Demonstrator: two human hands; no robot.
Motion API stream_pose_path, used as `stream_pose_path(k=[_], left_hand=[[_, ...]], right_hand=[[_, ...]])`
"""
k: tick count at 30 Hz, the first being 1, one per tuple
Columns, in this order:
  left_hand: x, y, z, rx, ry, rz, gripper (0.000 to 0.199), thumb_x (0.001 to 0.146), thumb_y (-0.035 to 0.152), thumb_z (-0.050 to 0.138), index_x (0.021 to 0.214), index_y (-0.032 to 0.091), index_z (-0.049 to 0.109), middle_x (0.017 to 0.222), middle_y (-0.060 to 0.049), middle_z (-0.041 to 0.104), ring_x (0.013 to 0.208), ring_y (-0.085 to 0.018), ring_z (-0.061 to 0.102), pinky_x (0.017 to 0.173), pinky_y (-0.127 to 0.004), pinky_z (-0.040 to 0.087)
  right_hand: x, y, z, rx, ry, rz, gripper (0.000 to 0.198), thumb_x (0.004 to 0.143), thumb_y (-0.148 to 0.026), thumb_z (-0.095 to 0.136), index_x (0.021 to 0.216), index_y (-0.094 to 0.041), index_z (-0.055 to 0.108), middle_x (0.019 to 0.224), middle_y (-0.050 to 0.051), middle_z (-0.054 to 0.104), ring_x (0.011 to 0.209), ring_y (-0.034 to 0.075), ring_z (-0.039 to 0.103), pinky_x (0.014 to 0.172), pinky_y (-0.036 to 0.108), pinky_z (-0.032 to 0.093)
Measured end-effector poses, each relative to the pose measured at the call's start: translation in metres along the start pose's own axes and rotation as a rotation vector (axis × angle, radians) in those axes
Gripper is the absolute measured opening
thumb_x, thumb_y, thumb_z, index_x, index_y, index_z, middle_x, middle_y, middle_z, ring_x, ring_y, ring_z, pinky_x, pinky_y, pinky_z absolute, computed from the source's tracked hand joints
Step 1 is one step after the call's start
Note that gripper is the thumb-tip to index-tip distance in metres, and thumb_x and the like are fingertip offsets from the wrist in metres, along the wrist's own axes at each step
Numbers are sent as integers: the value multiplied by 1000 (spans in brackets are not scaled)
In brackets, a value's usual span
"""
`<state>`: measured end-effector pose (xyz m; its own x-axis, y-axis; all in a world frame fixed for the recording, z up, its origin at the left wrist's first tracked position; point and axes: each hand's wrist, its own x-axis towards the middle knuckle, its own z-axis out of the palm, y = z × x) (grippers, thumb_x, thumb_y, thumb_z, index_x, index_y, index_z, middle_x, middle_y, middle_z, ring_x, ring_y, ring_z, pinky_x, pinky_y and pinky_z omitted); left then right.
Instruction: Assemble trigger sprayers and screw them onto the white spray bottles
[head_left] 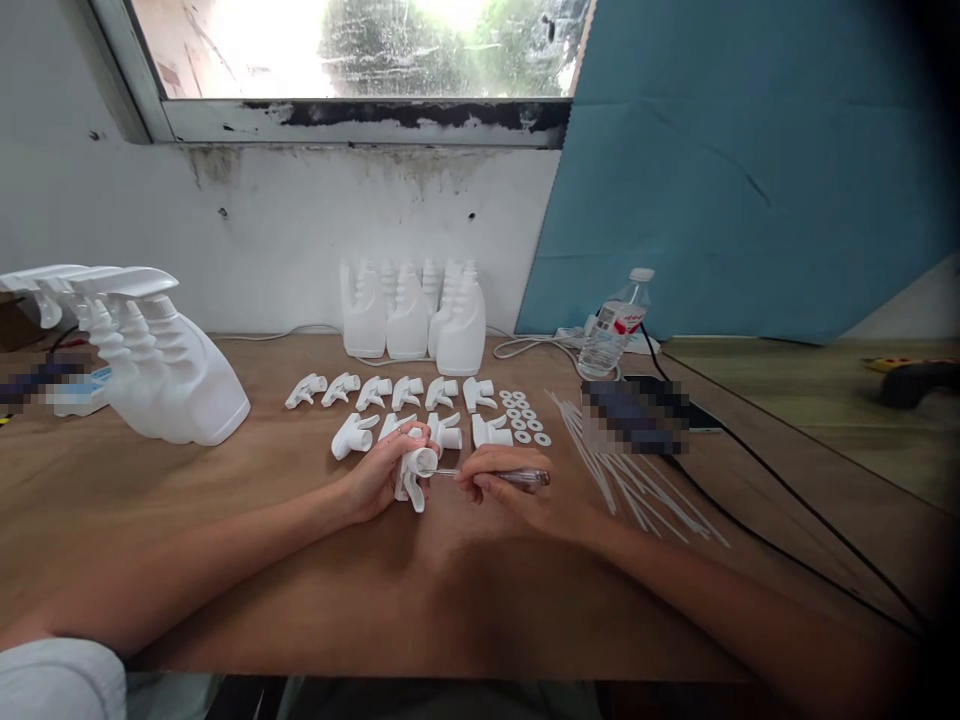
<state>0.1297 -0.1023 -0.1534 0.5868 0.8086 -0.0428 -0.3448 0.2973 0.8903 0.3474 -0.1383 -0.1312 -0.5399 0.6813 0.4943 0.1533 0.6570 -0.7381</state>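
Left hand [379, 475]: closed around one white spray head [409, 470], held just above the table [315, 590], on the near side of the rows. Collar mouth [427, 460] faces right, trigger [415, 494] hangs down on the near side.
Right hand [525, 503]: fingers wrapped on the clear handle of a thin-shafted tool [534, 478], shaft pointing left.
Tool tip: at or just inside the collar; exact contact too small to tell.
Grip: I'd keep the left fingers on the body, off the trigger, so nothing flexes under the push.
Alignment: shaft should run straight down the collar axis; a tilt could scrape the rim or slip toward the left palm.
Force: light and steady from the right fingers, left hand bracing. Plastic likely marks easily.
Clearance: loose spray heads [492, 431] sit close on the far side, washers [523, 437] to the far right. Keep the right wrist low and near so neither gets knocked.
Tubes [637, 490]: loose pile, right of the right hand; mind the forearm.
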Motion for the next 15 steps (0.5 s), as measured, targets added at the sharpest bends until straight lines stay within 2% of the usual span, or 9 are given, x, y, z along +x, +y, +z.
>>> stream_pose_path(k=[6, 9, 13, 15], left_hand=[[0, 1, 0, -31, 18, -21, 12, 81, 24, 52, 87, 20, 42, 83, 2, 55, 49, -10, 57, 44, -21, 48], [1, 1, 0, -49, 25, -13, 8, 83, 22, 49, 87, 20, 43, 82, 2, 55, 51, -9, 57, 48, -21, 50], [1, 1, -1, -70, 28, -18, 7, 84, 20, 48, 88, 20, 42, 83, 2, 54, 52, -9, 57, 49, -20, 50], [1, 1, -1, -81, 23, -18, 8, 84, 21, 48, 89, 20, 42, 83, 2, 54, 51, -10, 58, 48, -21, 49]], right_hand=[[0, 2, 8, 196, 47, 26, 23, 96, -27, 48, 96, -14, 68, 81, 5, 64, 70, 13, 61, 65, 27, 52], [-1, -3, 12, 79, 75, -39, 19, 95, -22, 50, 97, -15, 68, 81, 5, 65, 71, 12, 62, 67, 27, 53], [-4, -10, 15, -153, 46, -267, 22, 92, -11, 50, 107, -16, 65, 94, 8, 68, 86, 14, 64, 76, 25, 54], [-6, -11, 16, -210, 34, -329, 27, 91, -8, 49, 114, -16, 62, 99, 10, 67, 90, 14, 64, 78, 24, 54]])
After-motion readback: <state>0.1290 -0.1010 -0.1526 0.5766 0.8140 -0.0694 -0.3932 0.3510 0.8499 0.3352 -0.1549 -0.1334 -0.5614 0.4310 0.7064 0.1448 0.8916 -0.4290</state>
